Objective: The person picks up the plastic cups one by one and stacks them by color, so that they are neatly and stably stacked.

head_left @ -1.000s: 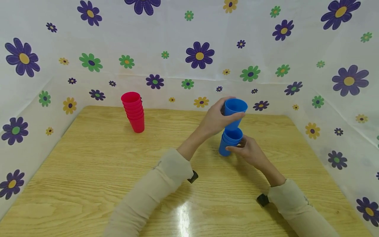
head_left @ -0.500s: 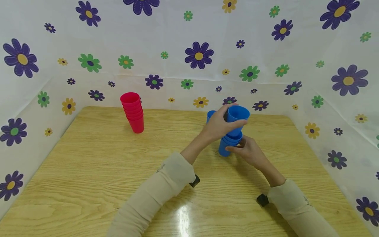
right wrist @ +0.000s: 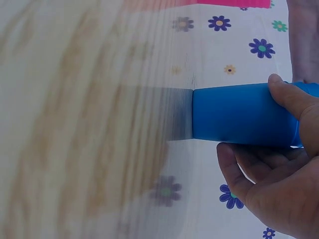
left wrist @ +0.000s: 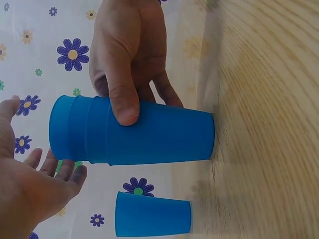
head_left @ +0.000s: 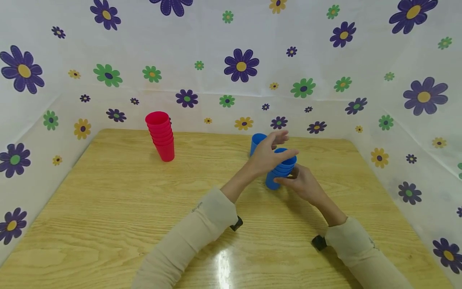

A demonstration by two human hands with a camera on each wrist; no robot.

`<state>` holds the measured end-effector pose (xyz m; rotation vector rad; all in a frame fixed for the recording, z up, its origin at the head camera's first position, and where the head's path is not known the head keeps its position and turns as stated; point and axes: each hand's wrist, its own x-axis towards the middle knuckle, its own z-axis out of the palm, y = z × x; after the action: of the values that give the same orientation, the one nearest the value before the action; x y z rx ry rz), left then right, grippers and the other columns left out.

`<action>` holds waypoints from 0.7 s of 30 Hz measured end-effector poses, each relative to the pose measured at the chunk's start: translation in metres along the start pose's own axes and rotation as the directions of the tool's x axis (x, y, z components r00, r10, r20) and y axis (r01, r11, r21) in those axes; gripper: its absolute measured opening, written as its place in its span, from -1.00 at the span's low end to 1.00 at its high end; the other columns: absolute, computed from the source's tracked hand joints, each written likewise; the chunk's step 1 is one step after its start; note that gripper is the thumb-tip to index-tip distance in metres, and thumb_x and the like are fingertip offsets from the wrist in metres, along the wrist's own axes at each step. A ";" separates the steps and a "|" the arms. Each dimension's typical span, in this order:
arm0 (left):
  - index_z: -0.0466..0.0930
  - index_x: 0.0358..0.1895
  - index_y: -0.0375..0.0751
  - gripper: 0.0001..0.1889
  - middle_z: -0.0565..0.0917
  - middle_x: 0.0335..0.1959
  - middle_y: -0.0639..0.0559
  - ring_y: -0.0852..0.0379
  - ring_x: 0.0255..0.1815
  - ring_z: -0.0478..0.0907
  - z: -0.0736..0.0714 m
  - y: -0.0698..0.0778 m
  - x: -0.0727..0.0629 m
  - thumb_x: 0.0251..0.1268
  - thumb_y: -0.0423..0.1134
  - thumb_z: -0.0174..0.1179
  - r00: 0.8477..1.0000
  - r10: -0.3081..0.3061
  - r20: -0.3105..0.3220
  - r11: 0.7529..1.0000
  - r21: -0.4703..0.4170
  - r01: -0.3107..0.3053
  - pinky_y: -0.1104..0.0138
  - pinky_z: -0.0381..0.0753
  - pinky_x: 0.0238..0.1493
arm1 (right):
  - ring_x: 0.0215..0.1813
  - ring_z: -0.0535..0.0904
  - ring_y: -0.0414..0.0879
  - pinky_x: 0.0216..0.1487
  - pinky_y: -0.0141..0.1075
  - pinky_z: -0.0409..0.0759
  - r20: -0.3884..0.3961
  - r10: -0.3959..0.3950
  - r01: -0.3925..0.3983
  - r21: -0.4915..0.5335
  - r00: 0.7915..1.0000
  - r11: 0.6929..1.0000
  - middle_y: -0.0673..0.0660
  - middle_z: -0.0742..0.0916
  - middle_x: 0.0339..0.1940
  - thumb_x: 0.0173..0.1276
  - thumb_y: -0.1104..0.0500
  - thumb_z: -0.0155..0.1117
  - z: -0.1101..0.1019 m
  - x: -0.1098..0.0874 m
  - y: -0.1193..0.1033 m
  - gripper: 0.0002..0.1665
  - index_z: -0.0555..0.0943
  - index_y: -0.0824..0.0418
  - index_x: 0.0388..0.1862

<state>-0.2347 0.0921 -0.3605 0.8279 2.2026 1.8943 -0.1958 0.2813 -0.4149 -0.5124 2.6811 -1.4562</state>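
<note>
A stack of several nested blue cups [head_left: 273,181] stands upright on the table. My right hand [head_left: 304,185] grips its side, the thumb across the front of the cup wall in the left wrist view. My left hand [head_left: 266,157] is spread around the stack's top rim with nothing gripped, its fingers apart and the thumb reaching over the rim. In the left wrist view, fingers [left wrist: 65,172] of that hand lie right by the rim of the top cup. Behind the left hand stands a single blue cup [head_left: 258,140], partly hidden by it.
A tall stack of red cups [head_left: 165,140] stands at the back left of the wooden table [head_left: 119,208]. White cloth with printed flowers [head_left: 202,48] rises behind and along both sides of the table.
My left hand has lowered a blue cup into the stack and its fingers have spread off it. The single blue cup behind has come into view. My right hand keeps its grip in place.
</note>
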 end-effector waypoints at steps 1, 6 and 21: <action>0.28 0.56 -0.06 -0.28 0.51 0.43 -0.05 0.10 0.43 0.41 0.000 -0.001 0.000 0.43 -0.02 0.32 1.000 0.007 -0.008 1.000 -0.008 -0.007 0.17 0.40 0.43 | 0.22 0.65 0.21 0.24 0.10 0.61 -0.001 0.002 -0.002 -0.002 1.000 1.000 0.34 0.68 0.23 0.47 0.19 0.39 0.000 0.000 0.000 -0.37 0.44 0.43 0.39; 0.29 0.55 -0.09 -0.31 0.53 0.41 -0.08 0.11 0.41 0.43 -0.004 -0.007 0.001 0.45 -0.03 0.30 1.000 0.021 -0.018 0.999 -0.033 -0.022 0.16 0.41 0.43 | 0.28 0.60 0.28 0.27 0.17 0.56 0.005 0.015 -0.015 0.012 1.000 1.000 0.39 0.64 0.28 0.46 0.21 0.40 0.000 0.001 -0.001 -0.30 0.37 0.46 0.44; 0.30 0.54 -0.17 -0.32 0.53 0.38 -0.06 0.07 0.40 0.45 -0.025 -0.018 0.002 0.48 0.01 0.27 0.998 0.002 -0.057 1.000 0.022 -0.001 0.26 0.46 0.38 | 0.30 0.56 0.37 0.29 0.25 0.51 -0.013 0.061 -0.061 0.005 0.998 0.998 0.46 0.60 0.30 0.43 0.18 0.43 0.001 0.001 -0.004 -0.23 0.33 0.49 0.45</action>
<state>-0.2533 0.0701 -0.3717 0.7888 2.2601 1.9213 -0.1958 0.2777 -0.4120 -0.4187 2.6775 -1.4547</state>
